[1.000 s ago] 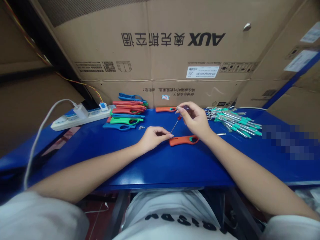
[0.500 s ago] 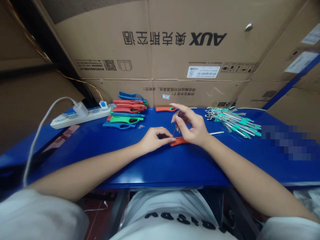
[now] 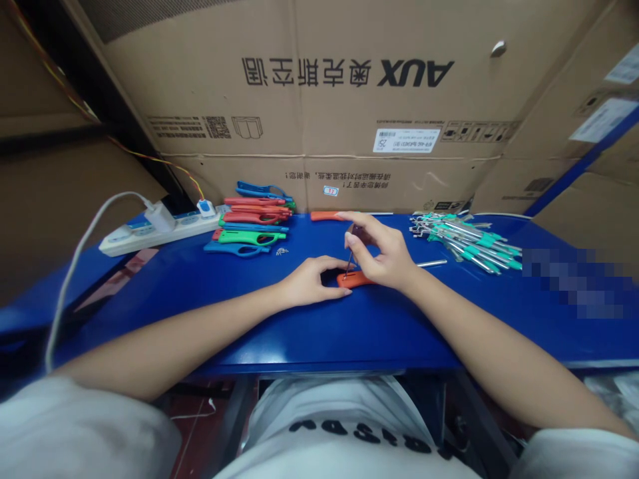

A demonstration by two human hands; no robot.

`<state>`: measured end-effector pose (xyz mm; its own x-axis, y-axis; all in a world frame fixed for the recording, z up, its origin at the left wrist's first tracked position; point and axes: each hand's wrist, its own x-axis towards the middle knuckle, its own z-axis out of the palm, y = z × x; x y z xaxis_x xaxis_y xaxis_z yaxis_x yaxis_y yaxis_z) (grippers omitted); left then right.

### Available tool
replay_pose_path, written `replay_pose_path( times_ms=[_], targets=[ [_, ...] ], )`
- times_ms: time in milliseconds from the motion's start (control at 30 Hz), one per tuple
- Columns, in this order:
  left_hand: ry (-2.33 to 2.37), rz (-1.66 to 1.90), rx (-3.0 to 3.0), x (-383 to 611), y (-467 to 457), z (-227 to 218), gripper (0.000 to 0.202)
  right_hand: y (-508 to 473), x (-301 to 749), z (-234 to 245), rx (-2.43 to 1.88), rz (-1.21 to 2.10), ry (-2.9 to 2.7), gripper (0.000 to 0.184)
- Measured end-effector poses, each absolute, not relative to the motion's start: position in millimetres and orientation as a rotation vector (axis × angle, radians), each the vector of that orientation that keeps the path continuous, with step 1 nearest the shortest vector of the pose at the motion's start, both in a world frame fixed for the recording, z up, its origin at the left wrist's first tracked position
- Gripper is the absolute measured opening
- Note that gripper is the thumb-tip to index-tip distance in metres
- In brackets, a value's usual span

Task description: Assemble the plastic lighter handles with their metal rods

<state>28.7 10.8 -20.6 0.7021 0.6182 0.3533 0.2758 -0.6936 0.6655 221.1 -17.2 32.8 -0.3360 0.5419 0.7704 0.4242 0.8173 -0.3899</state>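
An orange gas lighter [image 3: 355, 280] lies flat on the blue table, its metal tube pointing right beyond my right hand. My left hand [image 3: 308, 282] grips the handle's left end, thumb on the near side and fingers on the far side. Pinched in my right hand [image 3: 385, 254] is a small screwdriver [image 3: 349, 263], its thin shaft slanting down to the handle's left end. Most of the screwdriver's grip is hidden by my fingers. Behind my right hand lies another orange lighter [image 3: 324, 215], partly covered.
Red, green and blue lighter handles [image 3: 254, 237] are stacked at the left, with small screws [image 3: 282, 251] beside them. A white power strip [image 3: 124, 242] stands further left. Metal tubes with teal parts [image 3: 469, 243] are piled at the right. A cardboard wall [image 3: 279, 140] rises behind.
My left fingers have parted from a pinch at the screwdriver's tip to either side of the lighter handle. The screwdriver now stands nearer the handle's left end.
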Motion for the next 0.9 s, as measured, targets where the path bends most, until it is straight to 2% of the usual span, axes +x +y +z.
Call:
replay_pose_path(
  times_ms=[233,633,900],
  targets=[
    [0.664,0.738,2.346,28.1,12.1,-22.1,0.038,-15.5,220.2,29.1,-0.729,0.193,-1.992,0.036],
    [0.665,0.739,2.34,27.6,13.1,-22.5,0.042,-15.2,222.4,30.6,-0.69,0.26,-1.93,0.033],
    [0.64,0.741,2.327,28.3,13.7,-24.2,0.04,-14.2,220.3,27.2,-0.66,0.163,-2.004,0.031]
  ],
)
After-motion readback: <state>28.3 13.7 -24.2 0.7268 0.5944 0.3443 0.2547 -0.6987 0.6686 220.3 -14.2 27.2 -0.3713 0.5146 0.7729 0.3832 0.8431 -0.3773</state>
